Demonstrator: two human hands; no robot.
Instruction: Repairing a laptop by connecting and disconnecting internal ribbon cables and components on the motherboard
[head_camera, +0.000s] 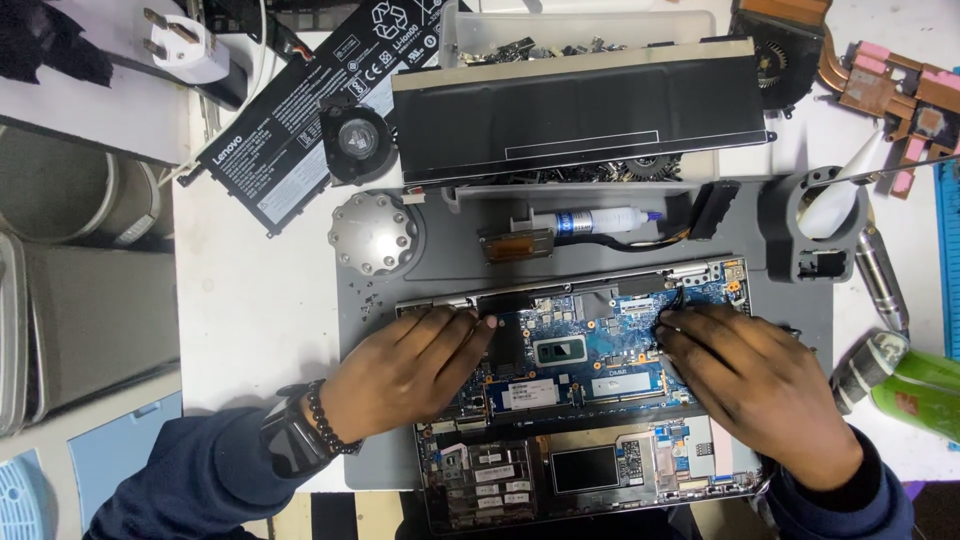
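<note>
1. My left hand (405, 370) lies flat and unclenched on the opened laptop (580, 400), gripping nothing.
2. My right hand (755, 385) presses fingertips on its blue circuit board (600, 345), gripping nothing.
3. The laptop rests on the bench (250, 300).

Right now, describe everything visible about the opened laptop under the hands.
The opened laptop lies flat with its bottom cover off, resting on a grey work mat. Its blue motherboard is exposed, with a bare, shiny processor chip near the middle and a black panel lower down. The battery bay looks empty. The metal chassis rim is silver-grey. The left hand rests on its upper left area and the right hand touches the upper right, fingertips on the board.
</note>
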